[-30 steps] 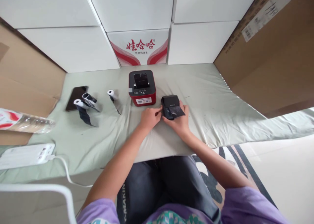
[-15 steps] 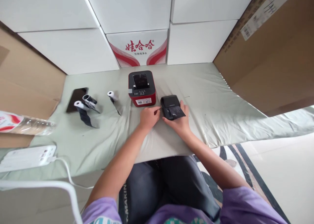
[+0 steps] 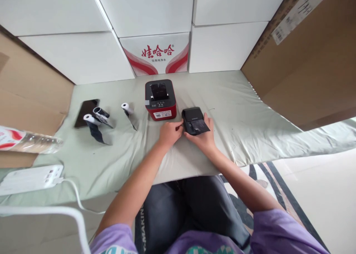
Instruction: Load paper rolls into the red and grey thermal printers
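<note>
A small, boxy, matte-black printer (image 3: 193, 114) is set on the pale green, wrinkled cloth (image 3: 194, 161) in front of the person, just to the right of and nearer than a larger red-sided, black-topped, box-shaped printer (image 3: 161, 106). The black printer is gripped at its right side and near corner by the right hand (image 3: 206, 139), whose thumb is laid along the near edge while the fingers are wrapped around the right side. A short, dark, glossy strip (image 3: 201, 126) is seen protruding from its near face, over that hand. The left hand (image 3: 170, 132) is brought to the printer's left side with the fingers curled in and the index finger and thumb close together at the casing; whether anything is pinched between them cannot be told. Farther left, three white paper rolls with dark, loose tails (image 3: 126, 107) are laid out, two of them beside a flat, dark, rectangular phone (image 3: 83, 111). A clear plastic bottle with a red-and-white label (image 3: 36, 140) and a white, oblong plastic power unit (image 3: 32, 179) with a white cable (image 3: 74, 187) are seen at the left edge.
</note>
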The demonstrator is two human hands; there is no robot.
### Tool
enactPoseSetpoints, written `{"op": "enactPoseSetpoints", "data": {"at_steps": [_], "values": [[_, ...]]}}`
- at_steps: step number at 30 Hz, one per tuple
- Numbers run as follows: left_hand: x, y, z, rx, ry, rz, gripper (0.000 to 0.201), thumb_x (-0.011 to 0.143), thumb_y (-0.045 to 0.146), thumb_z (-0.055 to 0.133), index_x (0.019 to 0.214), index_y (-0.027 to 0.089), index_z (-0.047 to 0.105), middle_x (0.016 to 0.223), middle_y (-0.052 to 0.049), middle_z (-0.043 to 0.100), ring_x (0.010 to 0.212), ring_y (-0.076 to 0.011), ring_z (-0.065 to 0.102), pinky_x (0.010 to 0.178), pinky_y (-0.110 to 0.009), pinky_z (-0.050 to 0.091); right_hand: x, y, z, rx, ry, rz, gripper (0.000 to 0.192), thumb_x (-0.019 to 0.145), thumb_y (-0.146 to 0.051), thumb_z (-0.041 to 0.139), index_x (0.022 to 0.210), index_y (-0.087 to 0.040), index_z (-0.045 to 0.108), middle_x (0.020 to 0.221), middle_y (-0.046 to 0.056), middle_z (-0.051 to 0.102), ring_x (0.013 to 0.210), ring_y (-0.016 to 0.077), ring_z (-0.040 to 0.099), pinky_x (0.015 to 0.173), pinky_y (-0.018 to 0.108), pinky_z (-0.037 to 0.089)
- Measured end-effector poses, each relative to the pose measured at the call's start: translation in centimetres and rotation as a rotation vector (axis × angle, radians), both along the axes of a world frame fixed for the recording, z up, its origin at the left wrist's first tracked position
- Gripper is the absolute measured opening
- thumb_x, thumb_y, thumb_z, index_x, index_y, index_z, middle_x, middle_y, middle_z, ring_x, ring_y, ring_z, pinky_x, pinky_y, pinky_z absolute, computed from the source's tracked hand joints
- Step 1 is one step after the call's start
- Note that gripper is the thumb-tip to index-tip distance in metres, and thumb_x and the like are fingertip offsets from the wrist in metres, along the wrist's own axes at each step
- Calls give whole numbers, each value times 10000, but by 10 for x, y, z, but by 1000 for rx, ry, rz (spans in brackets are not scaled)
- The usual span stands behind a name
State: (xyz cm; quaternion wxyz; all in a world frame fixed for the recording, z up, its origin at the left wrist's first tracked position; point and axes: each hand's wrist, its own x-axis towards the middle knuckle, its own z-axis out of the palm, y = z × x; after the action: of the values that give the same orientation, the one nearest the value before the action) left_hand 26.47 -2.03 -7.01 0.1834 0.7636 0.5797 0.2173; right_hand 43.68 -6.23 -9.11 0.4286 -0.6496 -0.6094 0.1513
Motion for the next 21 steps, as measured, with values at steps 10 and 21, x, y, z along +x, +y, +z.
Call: {"op": "enactPoseSetpoints", "data": {"at_steps": [10, 21], "values": [[-1, 1, 0, 4, 77, -4, 380, 913, 258, 604, 1250, 274, 782, 945, -107, 819, 881, -275, 755, 747, -336, 494, -2, -3, 8, 13, 27, 0, 970, 603, -404, 873, 1420, -142, 420, 1229, 149, 508, 1231, 350, 506, 1101, 536, 463], [-2, 1, 0, 220, -87, 30, 345, 908, 166, 574, 1139, 227, 823, 862, -60, 816, 738, -189, 736, 731, -278, 511, 0, -4, -2, 7, 3, 5, 1081, 626, -506, 884, 1502, -183, 338, 1325, 160, 485, 1298, 366, 495, 1117, 556, 443]]}}
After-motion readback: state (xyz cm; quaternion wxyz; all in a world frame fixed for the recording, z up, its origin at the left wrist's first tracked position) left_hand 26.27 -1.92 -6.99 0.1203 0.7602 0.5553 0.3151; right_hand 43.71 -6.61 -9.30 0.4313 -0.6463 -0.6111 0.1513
